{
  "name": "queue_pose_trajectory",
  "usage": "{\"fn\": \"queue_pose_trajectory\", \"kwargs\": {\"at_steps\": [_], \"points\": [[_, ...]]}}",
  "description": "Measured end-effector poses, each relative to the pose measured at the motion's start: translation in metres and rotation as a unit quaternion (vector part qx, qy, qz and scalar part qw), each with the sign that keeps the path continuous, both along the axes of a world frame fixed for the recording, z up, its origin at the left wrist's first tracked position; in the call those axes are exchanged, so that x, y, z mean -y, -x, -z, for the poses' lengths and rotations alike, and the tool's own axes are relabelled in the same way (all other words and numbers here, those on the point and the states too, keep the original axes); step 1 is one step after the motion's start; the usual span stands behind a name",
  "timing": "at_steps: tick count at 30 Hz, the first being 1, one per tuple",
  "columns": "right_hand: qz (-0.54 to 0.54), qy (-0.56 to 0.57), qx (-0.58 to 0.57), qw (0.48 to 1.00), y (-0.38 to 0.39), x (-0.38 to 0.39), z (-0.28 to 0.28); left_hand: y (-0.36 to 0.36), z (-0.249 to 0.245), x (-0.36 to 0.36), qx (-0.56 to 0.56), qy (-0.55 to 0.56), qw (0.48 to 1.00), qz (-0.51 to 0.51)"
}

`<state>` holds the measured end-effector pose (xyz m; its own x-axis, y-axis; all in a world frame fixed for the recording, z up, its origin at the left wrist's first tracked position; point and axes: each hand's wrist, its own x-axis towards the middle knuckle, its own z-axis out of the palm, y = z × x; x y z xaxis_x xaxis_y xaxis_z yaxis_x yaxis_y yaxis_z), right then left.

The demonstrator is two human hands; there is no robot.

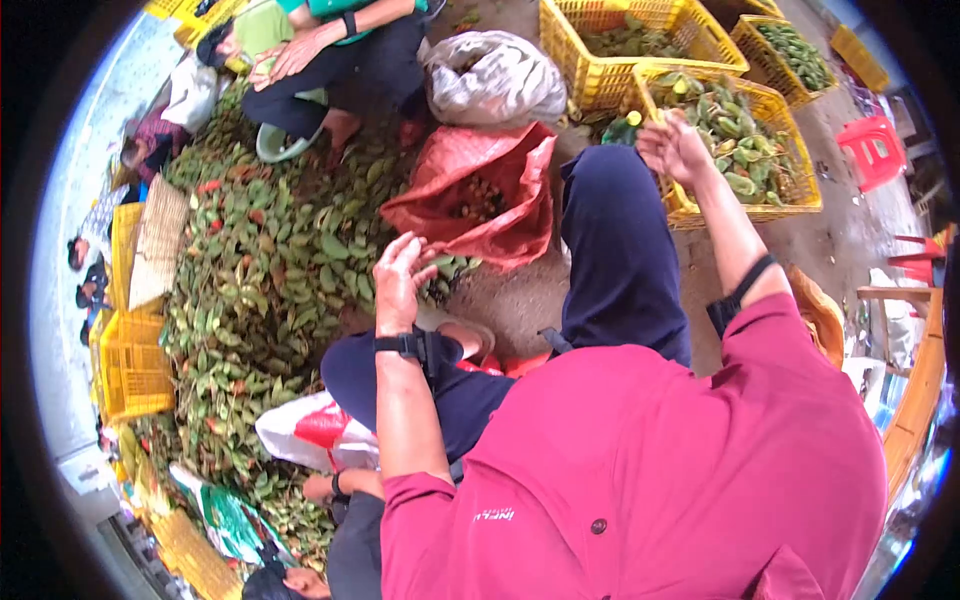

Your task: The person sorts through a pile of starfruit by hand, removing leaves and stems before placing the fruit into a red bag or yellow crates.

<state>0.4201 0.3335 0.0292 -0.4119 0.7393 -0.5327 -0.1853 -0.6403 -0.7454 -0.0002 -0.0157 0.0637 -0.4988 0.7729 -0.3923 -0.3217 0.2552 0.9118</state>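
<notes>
My left hand (400,283) is raised beside the near left edge of a red woven sack (520,215). Its fingers are loosely bent and apart, with nothing seen in them. Small brownish pieces (478,200) lie inside the sack's open mouth. Over the near left corner of a yellow crate (745,213) is my right hand (676,152), fingers curled together; what they hold, if anything, I cannot make out. Green leafy produce (735,140) fills that crate. A dark green round object (618,132) is just left of the right hand. To my left spreads a heap of green and reddish leaves (270,250).
Another person (340,50) squats across the heap, by a pale basin (285,145). A whitish sack (495,80) and another yellow crate (640,75) stand ahead. At right is a red plastic stool (872,152). A co-worker's hand (322,487) reaches near a white-and-red bag (320,430).
</notes>
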Motion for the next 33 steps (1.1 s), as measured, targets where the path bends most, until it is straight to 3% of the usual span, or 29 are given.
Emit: {"fn": "queue_pose_trajectory", "kwargs": {"at_steps": [3, 5, 9, 13, 17, 22, 26, 29, 33], "points": [[-0.198, 0.015, 0.023, 0.98, -0.023, 0.082, 0.048, 0.021, -0.011, 0.013, 0.069, -0.068, 0.995, -0.032], [-0.313, 0.033, 0.091, 0.945, -0.023, 0.136, 0.069, 0.03, -0.035, 0.021, 0.049, -0.079, 0.995, -0.045], [-0.442, 0.053, 0.189, 0.875, -0.006, 0.211, 0.091, 0.054, -0.063, 0.038, 0.018, -0.096, 0.993, -0.067], [-0.477, 0.056, 0.229, 0.847, 0.0, 0.235, 0.095, 0.065, -0.087, 0.044, -0.012, -0.083, 0.991, -0.105], [-0.478, 0.053, 0.259, 0.837, 0.005, 0.238, 0.094, 0.074, -0.095, 0.026, -0.016, -0.059, 0.996, -0.063], [-0.481, 0.069, 0.306, 0.819, 0.029, 0.225, 0.101, 0.093, -0.059, 0.004, -0.014, -0.009, 1.0, 0.022], [-0.492, 0.081, 0.333, 0.8, 0.072, 0.186, 0.115, 0.108, -0.042, -0.014, -0.021, 0.113, 0.993, 0.036], [-0.502, 0.091, 0.342, 0.789, 0.112, 0.149, 0.131, 0.128, -0.035, -0.048, -0.151, 0.137, 0.975, 0.091], [-0.506, 0.055, 0.315, 0.801, 0.183, 0.102, 0.134, 0.14, -0.013, -0.076, -0.207, 0.109, 0.97, 0.061]]}}
